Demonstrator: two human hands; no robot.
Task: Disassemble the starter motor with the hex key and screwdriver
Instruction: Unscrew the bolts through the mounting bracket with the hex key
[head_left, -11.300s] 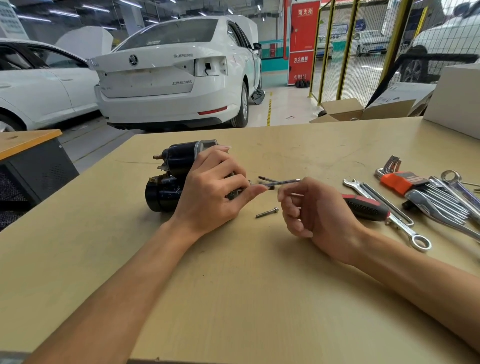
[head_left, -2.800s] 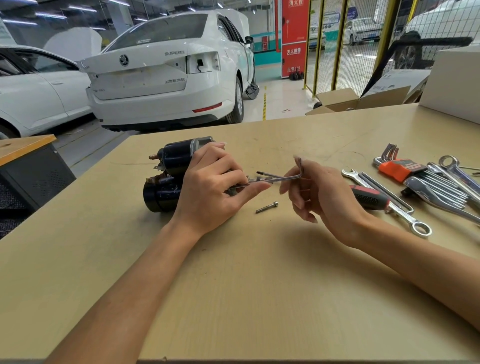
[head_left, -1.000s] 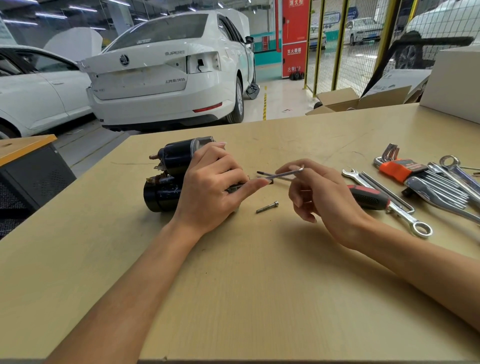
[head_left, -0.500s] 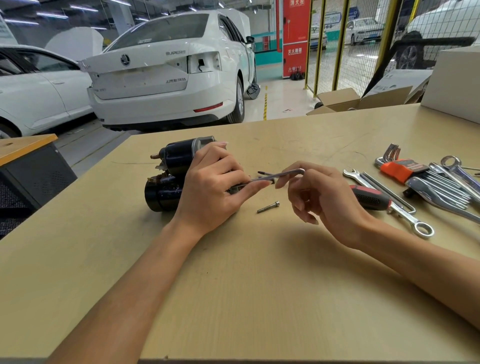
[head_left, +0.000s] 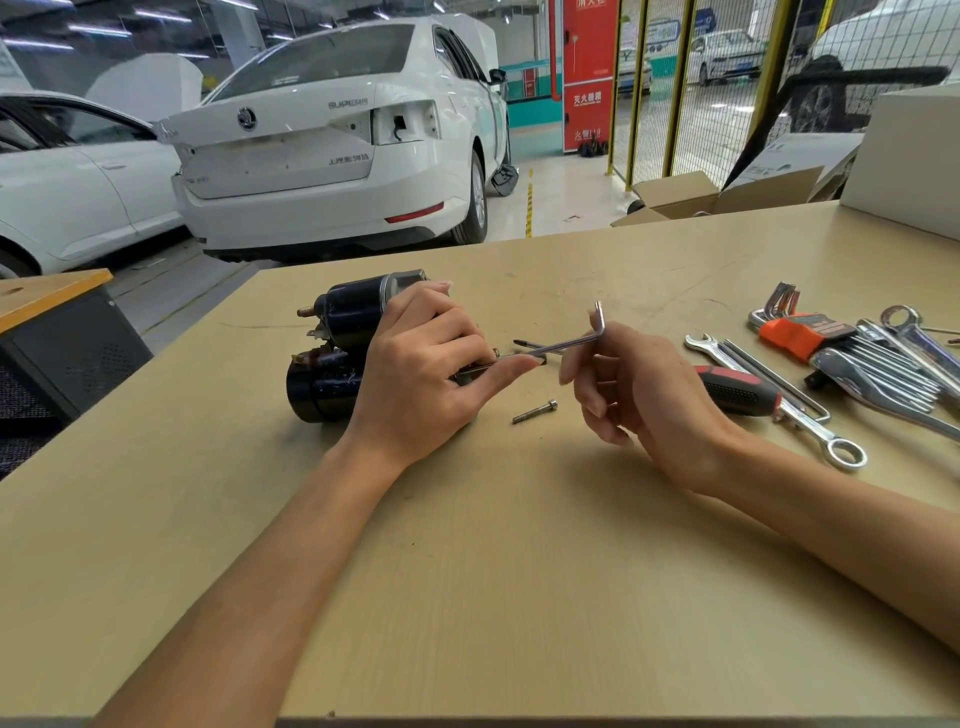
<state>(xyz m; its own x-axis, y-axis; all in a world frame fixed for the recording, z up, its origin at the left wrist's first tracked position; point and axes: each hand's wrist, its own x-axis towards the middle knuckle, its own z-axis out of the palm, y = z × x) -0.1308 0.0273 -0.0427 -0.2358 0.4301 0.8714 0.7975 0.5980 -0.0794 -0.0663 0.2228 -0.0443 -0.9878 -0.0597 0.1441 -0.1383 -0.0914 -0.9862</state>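
Starter motor (head_left: 332, 358) lies on its side on the table (head_left: 519, 597), left of centre, left hand (head_left: 415, 374) gripping it. Hex key (head_left: 569, 344) runs rightward out of the motor's end, short leg up, pinched by the right hand (head_left: 639, 389). A loose bolt (head_left: 535, 411) lies between the hands.

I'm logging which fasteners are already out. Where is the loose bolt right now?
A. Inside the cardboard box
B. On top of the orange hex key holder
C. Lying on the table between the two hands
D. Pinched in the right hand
C: the loose bolt lies bare on the table, between the left hand and the right hand, touching neither.
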